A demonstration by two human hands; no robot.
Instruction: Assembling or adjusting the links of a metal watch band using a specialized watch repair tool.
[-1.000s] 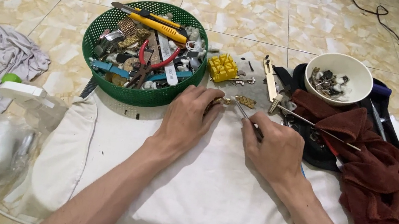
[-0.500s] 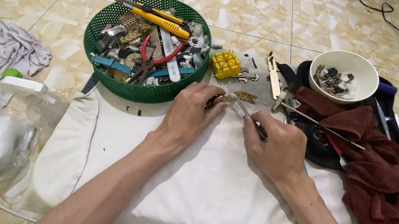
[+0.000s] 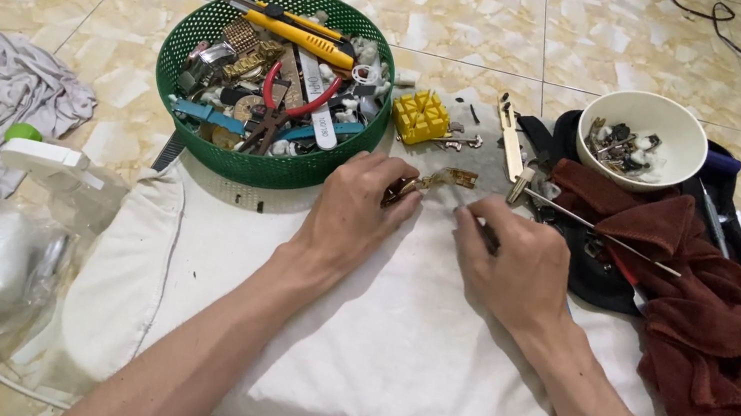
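We are pinching a small gold watch band (image 3: pixel 431 181) in our left hand (image 3: pixel 358 211) on the white cushion (image 3: pixel 387 343), just near the green basket (image 3: pixel 199 142), while our right hand (image 3: pixel 511 263) is gripping a thin tool, the work unfinished.

Both bare forearms reach forward from the bottom edge and converge toward the middle. The left hand (image 3: pixel 351 215) lies palm down, fingers curled and pinched together at the tips. The right hand (image 3: pixel 511 265) (knuckles up) is curled likewise, its fingertips close to the left's.
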